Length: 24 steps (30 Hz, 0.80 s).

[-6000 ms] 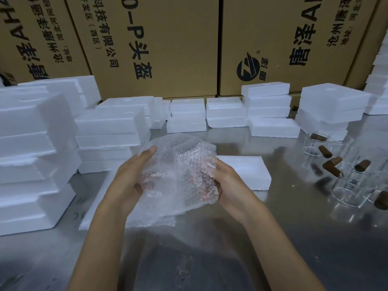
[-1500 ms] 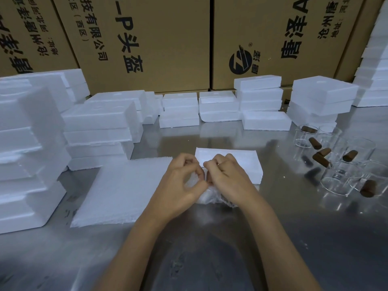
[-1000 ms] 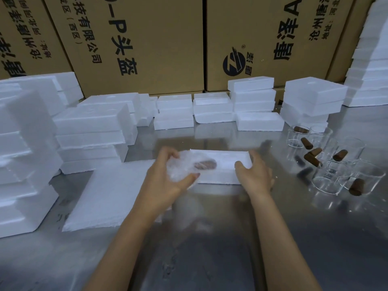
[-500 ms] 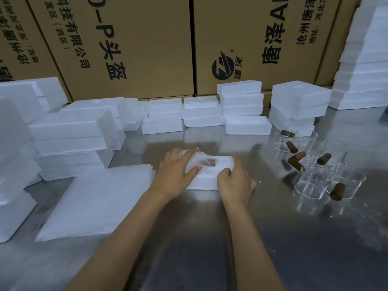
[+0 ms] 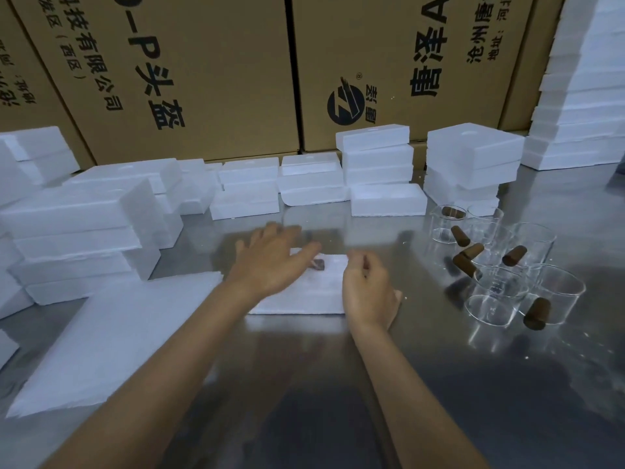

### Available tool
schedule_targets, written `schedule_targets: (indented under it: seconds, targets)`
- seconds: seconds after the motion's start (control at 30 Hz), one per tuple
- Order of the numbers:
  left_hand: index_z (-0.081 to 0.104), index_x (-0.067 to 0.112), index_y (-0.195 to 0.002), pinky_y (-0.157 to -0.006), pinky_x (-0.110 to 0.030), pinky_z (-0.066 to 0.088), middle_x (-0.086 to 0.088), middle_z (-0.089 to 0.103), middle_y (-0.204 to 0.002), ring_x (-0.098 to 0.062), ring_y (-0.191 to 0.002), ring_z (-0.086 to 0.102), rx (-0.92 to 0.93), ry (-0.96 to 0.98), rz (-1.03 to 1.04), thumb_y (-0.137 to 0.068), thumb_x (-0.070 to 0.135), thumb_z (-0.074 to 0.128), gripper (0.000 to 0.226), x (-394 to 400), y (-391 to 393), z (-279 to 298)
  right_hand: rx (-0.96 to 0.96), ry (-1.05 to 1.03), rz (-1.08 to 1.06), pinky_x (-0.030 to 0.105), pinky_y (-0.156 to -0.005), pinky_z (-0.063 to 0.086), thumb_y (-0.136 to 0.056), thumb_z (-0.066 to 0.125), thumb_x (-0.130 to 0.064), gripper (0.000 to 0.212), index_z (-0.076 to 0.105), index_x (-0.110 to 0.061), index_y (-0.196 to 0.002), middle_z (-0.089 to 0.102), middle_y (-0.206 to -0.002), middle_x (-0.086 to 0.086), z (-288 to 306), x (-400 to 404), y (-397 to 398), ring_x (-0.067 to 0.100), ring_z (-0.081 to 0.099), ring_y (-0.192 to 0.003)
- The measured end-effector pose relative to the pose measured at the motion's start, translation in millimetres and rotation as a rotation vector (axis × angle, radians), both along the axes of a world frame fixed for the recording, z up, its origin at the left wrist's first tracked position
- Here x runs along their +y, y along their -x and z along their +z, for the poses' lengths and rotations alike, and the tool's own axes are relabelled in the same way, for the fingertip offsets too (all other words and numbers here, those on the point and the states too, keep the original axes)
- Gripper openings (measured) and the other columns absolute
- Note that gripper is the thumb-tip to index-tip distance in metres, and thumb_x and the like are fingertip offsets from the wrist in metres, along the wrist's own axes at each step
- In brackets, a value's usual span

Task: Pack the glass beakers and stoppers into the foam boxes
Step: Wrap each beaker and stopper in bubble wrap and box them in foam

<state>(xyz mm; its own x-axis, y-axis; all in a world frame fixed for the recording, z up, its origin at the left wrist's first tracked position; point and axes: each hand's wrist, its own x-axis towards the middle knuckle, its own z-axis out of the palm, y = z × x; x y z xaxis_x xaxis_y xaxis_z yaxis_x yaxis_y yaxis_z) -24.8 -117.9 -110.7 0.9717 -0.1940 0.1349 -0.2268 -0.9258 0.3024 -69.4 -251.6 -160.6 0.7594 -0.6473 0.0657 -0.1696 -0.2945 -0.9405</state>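
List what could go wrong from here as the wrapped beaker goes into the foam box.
1. The left hand lies flat over the wrapped bundle on the open foam box; hard pressing could crack the glass.
2. The empty beakers stand crowded at the right, stoppers loose among them; a sweeping right hand might topple one.

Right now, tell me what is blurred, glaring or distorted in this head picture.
Head view: the left hand is smeared by motion; the right hand is sharper. The steel table mirrors the foam boxes and glints near the glass beakers. The wide lens tilts the cardboard cartons outward.
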Motion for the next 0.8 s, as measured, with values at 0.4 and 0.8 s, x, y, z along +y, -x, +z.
schedule_targets:
  seconds: [0.4, 0.8]
  targets:
    - [0.023, 0.016, -0.155, -0.115, -0.045, 0.027, -0.006, 0.011, -0.163, -0.029, -0.147, 0.017, 0.076, -0.229, -0.234, -0.098, 0.031, 0.05, 0.064, -134, -154, 11, -0.09, -0.042, -0.057, 0.033, -0.083, 0.037, -0.091, 0.034, -0.038, 0.033, 0.065, -0.027, -0.084, 0.064, -0.091, -0.012, -4, -1, -18, 0.014, 0.045, -0.082]
    - [0.05, 0.012, -0.12, -0.086, -0.035, 0.038, -0.006, 0.055, -0.119, -0.027, -0.112, 0.047, -0.111, 0.022, -0.195, -0.095, 0.028, 0.051, 0.029, -119, -144, 4, -0.145, -0.183, -0.053, 0.037, -0.087, 0.048, -0.093, 0.04, -0.037, 0.026, 0.065, -0.028, -0.089, 0.067, -0.094, -0.009, -4, -9, -25, 0.017, 0.06, -0.095]
